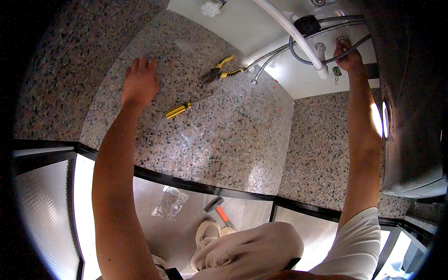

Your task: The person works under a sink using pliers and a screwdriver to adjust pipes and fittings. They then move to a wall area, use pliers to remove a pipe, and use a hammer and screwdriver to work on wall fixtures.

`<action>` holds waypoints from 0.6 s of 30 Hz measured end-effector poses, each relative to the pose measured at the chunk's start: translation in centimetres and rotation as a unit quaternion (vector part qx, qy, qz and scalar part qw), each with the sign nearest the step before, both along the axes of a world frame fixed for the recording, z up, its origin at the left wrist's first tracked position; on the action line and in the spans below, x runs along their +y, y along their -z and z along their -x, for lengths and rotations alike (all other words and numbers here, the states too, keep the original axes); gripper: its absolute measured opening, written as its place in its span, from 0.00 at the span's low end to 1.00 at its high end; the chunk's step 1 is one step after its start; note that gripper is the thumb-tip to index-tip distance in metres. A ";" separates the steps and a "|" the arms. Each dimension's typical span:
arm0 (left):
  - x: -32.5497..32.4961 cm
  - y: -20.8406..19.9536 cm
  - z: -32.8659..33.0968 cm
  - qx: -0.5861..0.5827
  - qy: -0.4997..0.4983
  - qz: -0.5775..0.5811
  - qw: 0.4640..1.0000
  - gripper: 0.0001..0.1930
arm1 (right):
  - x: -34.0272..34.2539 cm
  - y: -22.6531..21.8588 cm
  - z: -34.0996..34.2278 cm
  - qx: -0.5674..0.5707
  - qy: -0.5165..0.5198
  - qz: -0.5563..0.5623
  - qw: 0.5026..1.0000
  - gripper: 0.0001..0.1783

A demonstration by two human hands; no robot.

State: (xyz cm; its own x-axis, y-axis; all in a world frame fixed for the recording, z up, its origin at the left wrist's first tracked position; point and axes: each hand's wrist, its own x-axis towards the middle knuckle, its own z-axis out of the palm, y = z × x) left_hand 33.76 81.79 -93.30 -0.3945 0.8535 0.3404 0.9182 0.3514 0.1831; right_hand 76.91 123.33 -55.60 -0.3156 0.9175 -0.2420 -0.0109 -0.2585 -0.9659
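Note:
My left hand (141,83) rests palm down on the speckled granite slab (214,135), its fingers stretched out and holding nothing. Up at the right, my right hand (349,57) reaches to the white back wall, its fingers closed around a round metal fitting (342,40); the fingers partly hide it. A grey hose (305,60) loops past that hand. Between my arms lie pliers (231,73) with yellow and black handles, their jaws pointing left. Nearer to me is a screwdriver (176,111) with a yellow and black handle.
A white pipe (291,30) slants down beside several thin hoses, one ending in a metal nut (254,82). A dark basin (410,116) hangs at the right. Below the black frame edge (186,179), a hammer (221,212) and a clear plastic bag (170,203) lie on the floor.

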 end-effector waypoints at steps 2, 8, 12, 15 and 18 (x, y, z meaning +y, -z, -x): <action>0.0 0.1 0.0 -0.004 0.002 0.006 1.000 0.23 | 0.3 0.0 0.0 -0.032 -0.037 -0.036 0.998 0.18; 0.2 0.5 0.1 0.008 -0.005 -0.006 1.000 0.24 | 1.3 -0.4 -0.6 -0.067 0.057 0.032 0.996 0.18; 0.3 0.3 0.2 -0.010 0.004 0.012 1.000 0.24 | 1.2 -0.1 -0.6 -0.069 -0.031 -0.023 0.997 0.19; 0.4 -0.1 0.1 -0.022 0.003 0.029 0.999 0.24 | 0.4 0.2 -0.5 -0.065 0.040 -0.007 0.997 0.18; 0.4 -0.2 0.0 -0.040 0.000 0.040 0.998 0.24 | -0.1 0.4 -0.1 -0.027 0.059 0.023 0.998 0.17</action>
State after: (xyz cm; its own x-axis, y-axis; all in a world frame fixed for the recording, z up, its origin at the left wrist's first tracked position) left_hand 33.75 82.24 -93.09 -0.4178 0.8764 0.2394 0.9017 0.3678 0.2272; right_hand 77.05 123.18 -56.05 -0.1915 0.9351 -0.2982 0.0083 -0.3023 -0.9532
